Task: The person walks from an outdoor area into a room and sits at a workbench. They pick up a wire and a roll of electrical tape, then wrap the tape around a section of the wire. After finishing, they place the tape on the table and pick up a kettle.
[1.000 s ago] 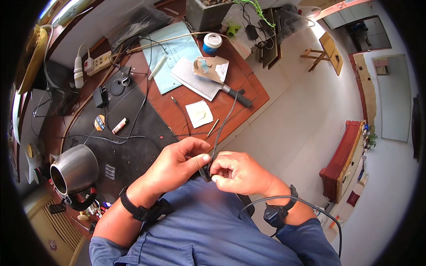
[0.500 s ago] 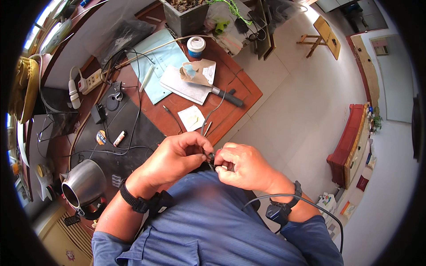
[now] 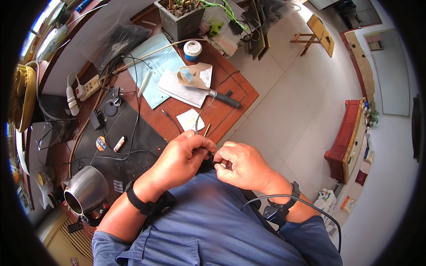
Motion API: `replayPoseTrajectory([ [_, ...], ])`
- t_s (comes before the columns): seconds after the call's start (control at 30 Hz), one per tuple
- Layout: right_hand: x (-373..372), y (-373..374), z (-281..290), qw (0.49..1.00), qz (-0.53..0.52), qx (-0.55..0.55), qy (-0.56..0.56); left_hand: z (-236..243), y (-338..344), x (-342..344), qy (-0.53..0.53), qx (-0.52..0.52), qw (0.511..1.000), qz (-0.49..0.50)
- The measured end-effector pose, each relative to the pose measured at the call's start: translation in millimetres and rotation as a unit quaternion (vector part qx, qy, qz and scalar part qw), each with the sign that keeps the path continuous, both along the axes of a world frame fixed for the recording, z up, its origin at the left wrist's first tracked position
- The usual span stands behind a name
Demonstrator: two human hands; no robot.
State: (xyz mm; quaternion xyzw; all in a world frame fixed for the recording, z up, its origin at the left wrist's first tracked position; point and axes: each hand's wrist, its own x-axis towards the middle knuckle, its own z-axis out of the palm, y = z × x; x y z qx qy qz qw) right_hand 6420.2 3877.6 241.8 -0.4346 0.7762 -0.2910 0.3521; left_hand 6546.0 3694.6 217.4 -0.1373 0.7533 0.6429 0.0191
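Close above my lap, my left hand (image 3: 183,156) and my right hand (image 3: 245,166) meet with fingers pinched together. A thin dark cable (image 3: 204,108) comes off the table into my left hand's fingers. A small dark piece (image 3: 211,157) of it shows between the two hands. My right fingertips are closed at that same spot, but what lies inside them is mostly hidden. Just beyond my left hand lie a white paper square (image 3: 190,120) and a thin metal-coloured rod (image 3: 207,130). Another cable end with a plug (image 3: 166,113) rests beside the paper.
A cleaver (image 3: 184,88) lies on a light-blue folder (image 3: 151,73), its dark handle toward the table edge. Nearby stand a lidded paper cup (image 3: 192,50) and a plant pot (image 3: 178,20). At left are a steel kettle (image 3: 88,188), a power strip (image 3: 91,86) and a lighter (image 3: 120,144).
My left hand has shifted slightly and closed in on my right, so less of the dark piece shows between them. The whole view has tilted a little; the table things lie undisturbed.
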Motion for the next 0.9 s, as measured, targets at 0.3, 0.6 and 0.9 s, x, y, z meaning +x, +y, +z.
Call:
replayPoseTrajectory([
  [0.3, -9.5, -3.6, -5.8, 0.999, -0.019, -0.035, 0.011, 9.6, 0.4, -14.7, -0.103, 0.31, 0.934, 0.143],
  [0.6, -19.6, 0.6, -1.1, 0.999, -0.01, -0.029, -0.011, -13.9, -19.3, -25.6, -0.099, 0.155, 0.961, 0.206],
  [0.9, -29.4, 3.2, 6.7, 0.994, -0.014, 0.011, -0.107, -51.0, -60.8, -37.6, -0.092, 0.219, 0.927, 0.29],
])
